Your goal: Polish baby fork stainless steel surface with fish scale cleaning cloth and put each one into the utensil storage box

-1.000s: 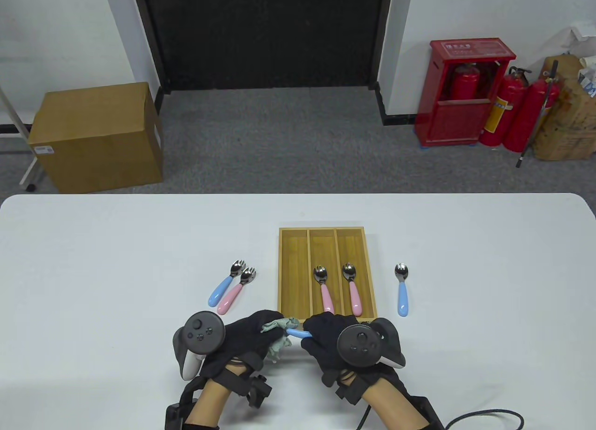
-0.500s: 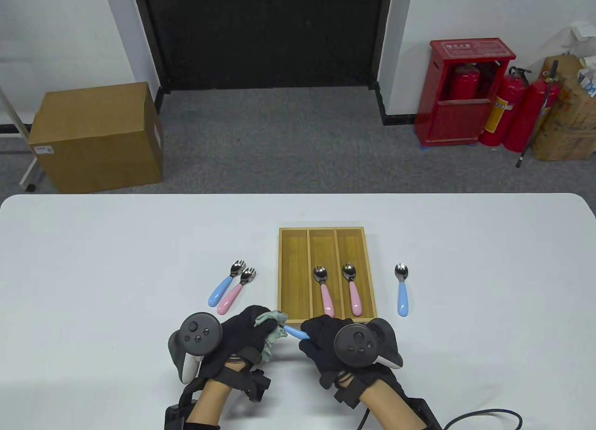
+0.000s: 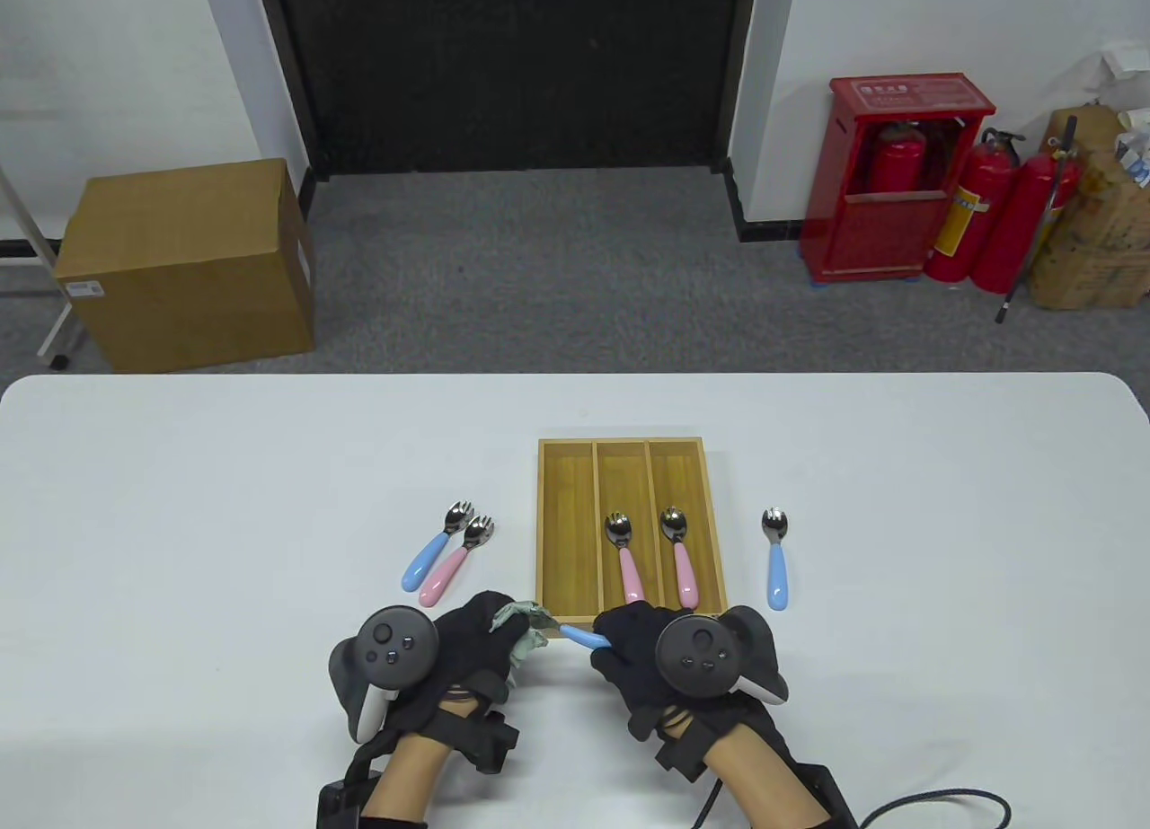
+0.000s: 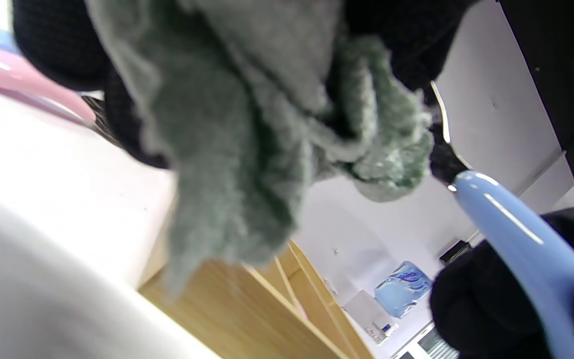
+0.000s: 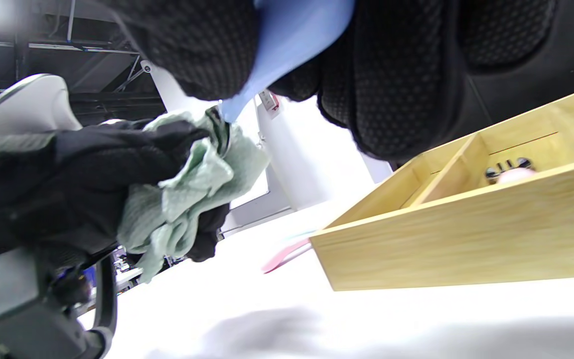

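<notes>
Table view, left to right, places given against the utensil storage box [image 3: 631, 452] on the white counter [image 3: 180, 506].

Left of box, apart from it: blue-handled fork [image 3: 433, 551] and pink-handled fork [image 3: 454, 563], side by side and touching or nearly so, heads pointing away from the near edge.

Left of box's near-left corner: left hand [image 3: 467, 649], gloved, fingers curled round a bunched green cleaning cloth [image 3: 521, 630]. Left wrist view: cloth [image 4: 247, 124] wrapped over the steel head of a blue-handled fork [image 4: 516, 224]; head hidden inside the cloth, only a sliver of metal showing.

At box's near edge, just in front of it: held fork's blue handle [image 3: 582, 636] bridging the two hands, tilted. Right wrist view: handle [image 5: 287, 45] pinched between gloved fingers [image 5: 396, 75].

Inside box: left compartment without utensils; pink-handled fork [image 3: 624, 561] in middle compartment; pink-handled spoon [image 3: 680, 560] in right compartment, heads toward the far end.

In front of box's near-right corner: right hand [image 3: 642, 654], clamped on the blue handle.

Right of box, apart from it: blue-handled spoon [image 3: 776, 560], lying straight on the counter.
</notes>
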`<state>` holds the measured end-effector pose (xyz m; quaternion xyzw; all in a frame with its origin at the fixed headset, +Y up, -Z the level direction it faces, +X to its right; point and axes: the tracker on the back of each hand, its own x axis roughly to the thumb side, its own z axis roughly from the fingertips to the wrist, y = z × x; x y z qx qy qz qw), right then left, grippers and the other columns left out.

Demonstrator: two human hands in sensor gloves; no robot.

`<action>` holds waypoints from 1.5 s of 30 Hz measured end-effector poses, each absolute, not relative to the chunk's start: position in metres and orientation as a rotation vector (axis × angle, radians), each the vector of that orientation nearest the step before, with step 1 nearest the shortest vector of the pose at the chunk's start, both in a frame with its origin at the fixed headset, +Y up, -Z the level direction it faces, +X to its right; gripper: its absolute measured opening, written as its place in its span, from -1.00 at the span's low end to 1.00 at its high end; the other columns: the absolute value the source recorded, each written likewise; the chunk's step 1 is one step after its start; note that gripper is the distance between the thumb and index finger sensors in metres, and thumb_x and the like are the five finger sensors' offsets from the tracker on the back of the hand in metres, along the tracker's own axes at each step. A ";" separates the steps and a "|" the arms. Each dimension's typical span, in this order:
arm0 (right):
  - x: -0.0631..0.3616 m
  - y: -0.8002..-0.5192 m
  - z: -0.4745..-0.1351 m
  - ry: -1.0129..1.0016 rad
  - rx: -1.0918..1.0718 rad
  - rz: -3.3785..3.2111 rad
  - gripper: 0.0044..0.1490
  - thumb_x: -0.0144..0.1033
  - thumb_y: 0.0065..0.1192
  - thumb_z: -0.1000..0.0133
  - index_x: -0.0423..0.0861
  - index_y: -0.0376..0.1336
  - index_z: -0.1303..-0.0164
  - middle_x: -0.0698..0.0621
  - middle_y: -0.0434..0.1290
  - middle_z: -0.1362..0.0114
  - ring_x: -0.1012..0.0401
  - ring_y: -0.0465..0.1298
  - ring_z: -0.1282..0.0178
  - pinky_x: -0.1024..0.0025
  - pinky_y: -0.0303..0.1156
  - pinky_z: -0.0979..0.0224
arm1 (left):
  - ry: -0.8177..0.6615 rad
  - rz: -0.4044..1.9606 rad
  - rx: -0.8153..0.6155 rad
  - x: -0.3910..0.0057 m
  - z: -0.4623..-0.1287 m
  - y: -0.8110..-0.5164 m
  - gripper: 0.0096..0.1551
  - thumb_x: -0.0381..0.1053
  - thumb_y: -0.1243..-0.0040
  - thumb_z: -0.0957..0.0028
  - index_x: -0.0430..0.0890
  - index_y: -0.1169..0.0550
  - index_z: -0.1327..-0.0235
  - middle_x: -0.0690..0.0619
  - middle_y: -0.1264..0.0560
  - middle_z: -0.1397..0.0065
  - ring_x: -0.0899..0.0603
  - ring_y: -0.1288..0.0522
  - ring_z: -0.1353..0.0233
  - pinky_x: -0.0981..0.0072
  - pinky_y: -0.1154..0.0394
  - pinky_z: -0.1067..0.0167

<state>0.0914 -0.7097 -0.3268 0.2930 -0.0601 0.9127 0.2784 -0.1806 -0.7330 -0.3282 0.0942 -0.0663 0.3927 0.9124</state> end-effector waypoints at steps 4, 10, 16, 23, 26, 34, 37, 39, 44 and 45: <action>0.124 -0.708 -0.339 -0.252 0.636 2.513 -0.46 -0.21 0.36 0.06 -0.21 0.43 -0.05 -0.35 0.51 -0.17 -0.07 0.61 0.19 -0.25 0.39 -0.16 | -0.125 0.795 0.213 -0.192 -0.327 -0.732 -0.52 0.14 -0.34 0.00 -0.13 -0.70 0.00 -0.02 -0.77 0.14 -0.08 -0.78 0.20 -0.09 -0.60 0.03; 0.171 -0.712 -0.363 -0.353 0.212 2.513 -0.47 -0.21 0.39 0.06 -0.23 0.45 -0.02 -0.35 0.51 -0.20 -0.13 0.61 0.13 -0.29 0.36 -0.18 | -0.113 0.832 0.204 -0.198 -0.329 -0.733 -0.52 0.14 -0.33 -0.01 -0.13 -0.69 -0.04 -0.03 -0.76 0.10 -0.10 -0.78 0.17 -0.10 -0.59 0.01; 0.171 -0.728 -0.389 -0.282 -0.032 2.645 -0.47 -0.18 0.40 0.05 -0.25 0.46 0.00 -0.33 0.44 -0.29 -0.17 0.56 0.00 -0.32 0.30 -0.25 | -0.140 0.810 0.184 -0.190 -0.329 -0.735 -0.52 0.14 -0.33 -0.02 -0.13 -0.69 -0.05 -0.03 -0.76 0.08 -0.11 -0.77 0.16 -0.11 -0.58 0.00; 0.160 -0.736 -0.412 -0.199 -0.202 2.778 -0.46 -0.15 0.39 0.04 -0.27 0.43 0.04 -0.31 0.38 -0.35 -0.17 0.52 -0.08 -0.32 0.27 -0.29 | -0.133 0.824 0.174 -0.194 -0.331 -0.737 -0.52 0.14 -0.33 -0.03 -0.13 -0.68 -0.06 -0.04 -0.76 0.07 -0.12 -0.77 0.15 -0.13 -0.58 -0.01; 0.157 -0.738 -0.416 -0.174 -0.225 2.787 -0.46 -0.15 0.38 0.04 -0.28 0.43 0.05 -0.31 0.37 -0.36 -0.17 0.52 -0.09 -0.32 0.26 -0.30 | -0.128 0.827 0.169 -0.196 -0.332 -0.738 -0.52 0.14 -0.33 -0.03 -0.13 -0.68 -0.07 -0.04 -0.76 0.07 -0.12 -0.77 0.14 -0.13 -0.57 -0.01; 0.151 -0.746 -0.420 -0.052 -0.216 2.878 -0.44 -0.08 0.33 0.00 -0.24 0.42 0.02 -0.34 0.32 -0.40 -0.20 0.48 -0.14 -0.33 0.24 -0.31 | -0.125 0.830 0.159 -0.196 -0.333 -0.739 -0.51 0.14 -0.32 -0.04 -0.13 -0.68 -0.08 -0.05 -0.76 0.06 -0.13 -0.77 0.13 -0.14 -0.57 -0.02; 0.146 -0.746 -0.419 -0.058 -0.182 2.949 -0.43 -0.04 0.32 0.00 -0.21 0.41 -0.01 -0.34 0.30 -0.42 -0.20 0.46 -0.16 -0.34 0.21 -0.32 | -0.129 0.825 0.155 -0.195 -0.333 -0.739 -0.51 0.14 -0.32 -0.04 -0.13 -0.68 -0.08 -0.05 -0.76 0.06 -0.13 -0.77 0.13 -0.14 -0.57 -0.02; 0.144 -0.745 -0.419 -0.039 -0.168 2.978 -0.40 -0.01 0.33 0.00 -0.21 0.40 -0.03 -0.34 0.29 -0.43 -0.21 0.46 -0.17 -0.34 0.21 -0.33 | -0.131 0.821 0.154 -0.195 -0.333 -0.740 -0.51 0.14 -0.32 -0.04 -0.13 -0.68 -0.08 -0.05 -0.76 0.06 -0.13 -0.77 0.13 -0.14 -0.57 -0.01; 0.150 -0.738 -0.419 -0.016 -0.172 2.941 -0.36 0.03 0.34 0.01 -0.21 0.41 -0.06 -0.34 0.27 -0.44 -0.20 0.45 -0.19 -0.34 0.20 -0.34 | -0.132 0.817 0.152 -0.195 -0.333 -0.740 -0.51 0.14 -0.32 -0.04 -0.14 -0.68 -0.07 -0.05 -0.76 0.06 -0.14 -0.77 0.13 -0.14 -0.57 -0.01; 0.154 -0.735 -0.418 -0.026 -0.188 2.911 -0.35 0.02 0.34 0.01 -0.21 0.41 -0.07 -0.34 0.27 -0.44 -0.21 0.44 -0.19 -0.34 0.19 -0.34 | -0.131 0.818 0.153 -0.195 -0.333 -0.740 -0.51 0.14 -0.32 -0.04 -0.14 -0.68 -0.07 -0.05 -0.76 0.06 -0.14 -0.77 0.13 -0.14 -0.57 -0.01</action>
